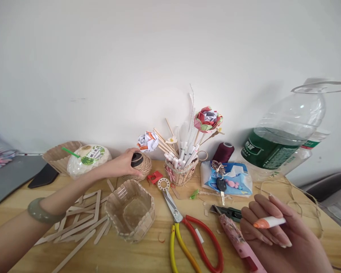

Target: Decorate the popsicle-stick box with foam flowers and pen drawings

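My left hand (pixel 126 165) reaches to the back of the table, its fingers curved round the dark middle of a ball of twine (pixel 146 165). A white marker (pixel 270 221) with an orange end rests in the bent fingers of my right hand (pixel 287 235), palm turned up, at the right front. In front of the twine stands an open basket made of wooden sticks (pixel 130 212), with loose craft sticks (pixel 85 220) to its left. Scissors with red and yellow handles (pixel 184 227) lie open in the middle. Close to my right hand are a pink patterned tool (pixel 234 237) and a dark green cutter (pixel 230 212).
A decorated pot (pixel 179 175) holds several markers, sticks and paper flowers at the back. Beside it are a dark red thread spool (pixel 223 152), a blue packet (pixel 238 178) with keys and a large plastic bottle (pixel 284 129). A round white container (pixel 88 161) stands at the left.
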A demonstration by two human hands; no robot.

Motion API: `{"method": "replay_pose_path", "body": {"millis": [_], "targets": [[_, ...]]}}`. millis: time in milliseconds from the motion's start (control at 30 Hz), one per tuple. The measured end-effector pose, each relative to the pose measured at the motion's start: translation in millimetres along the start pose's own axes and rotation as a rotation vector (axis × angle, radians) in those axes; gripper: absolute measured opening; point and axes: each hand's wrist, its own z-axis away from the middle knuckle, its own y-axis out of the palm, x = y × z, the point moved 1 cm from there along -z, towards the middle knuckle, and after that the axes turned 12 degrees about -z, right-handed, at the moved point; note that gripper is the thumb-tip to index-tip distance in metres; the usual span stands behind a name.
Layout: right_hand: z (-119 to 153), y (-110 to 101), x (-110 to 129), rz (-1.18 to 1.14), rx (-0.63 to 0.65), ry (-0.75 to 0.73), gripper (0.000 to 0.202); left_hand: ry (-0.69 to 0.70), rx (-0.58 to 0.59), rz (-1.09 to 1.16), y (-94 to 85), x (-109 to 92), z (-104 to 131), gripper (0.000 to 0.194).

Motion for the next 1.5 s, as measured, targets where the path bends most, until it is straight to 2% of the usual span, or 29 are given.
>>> {"method": "replay_pose_path", "body": {"millis": [100,233,367,467,533,633,700,767,867,933,1033,1167,1333,1500], "targets": [[0.0,4.7,-2.8,-0.015,-0.053,-0.031,0.039,0.030,0.034,-0.005,-1.8,1.1,-0.2,0.087],[0.1,6.8,-2.8,0.024,-0.077,-0.030,0.041,-0.027,-0.032,-0.043,-6.1,4.8,-2.1,0.071],[-1.0,7.4,-3.1,0.052,-0.090,-0.015,0.042,-0.109,-0.102,-0.090,-12.1,19.5,-6.5,0.073],[-1.3,8.2,-4.1,0.040,-0.131,-0.012,0.041,-0.082,-0.061,-0.114,-19.5,27.4,-8.5,0.070],[-1.3,8.6,-4.3,0.035,-0.145,-0.007,0.041,-0.039,-0.032,-0.129,-23.8,24.0,-7.5,0.064],[-1.6,8.4,-4.0,0.022,-0.158,-0.001,0.040,0.069,-0.025,-0.127,-24.5,3.1,-3.7,0.054],[-2.0,8.0,-3.8,0.022,-0.161,-0.008,0.039,0.196,0.046,-0.078,-19.4,-16.0,-2.8,0.045],[-2.4,7.6,-4.0,0.040,-0.149,-0.013,0.040,0.338,0.191,-0.016,-11.3,-32.5,-5.7,0.041],[-2.5,6.7,-4.3,0.064,-0.115,-0.011,0.041,0.426,0.319,0.060,0.0,-44.8,-18.2,0.064],[-2.3,5.5,-4.2,0.058,-0.097,-0.005,0.040,0.436,0.377,0.101,6.9,-46.4,-28.4,0.072],[-1.9,3.5,-3.4,0.028,-0.064,0.015,0.039,0.424,0.443,0.157,18.0,-45.5,-38.4,0.068],[-1.9,2.9,-1.5,-0.024,-0.005,0.012,0.035,0.379,0.449,0.188,30.6,-43.0,-39.5,0.062],[-0.4,5.9,1.4,-0.032,-0.023,-0.035,0.035,0.397,0.554,0.151,35.5,-41.4,-37.8,0.042],[0.9,9.0,3.8,-0.006,-0.051,-0.112,0.037,0.420,0.634,0.004,37.8,-39.8,-43.3,0.020]]}}
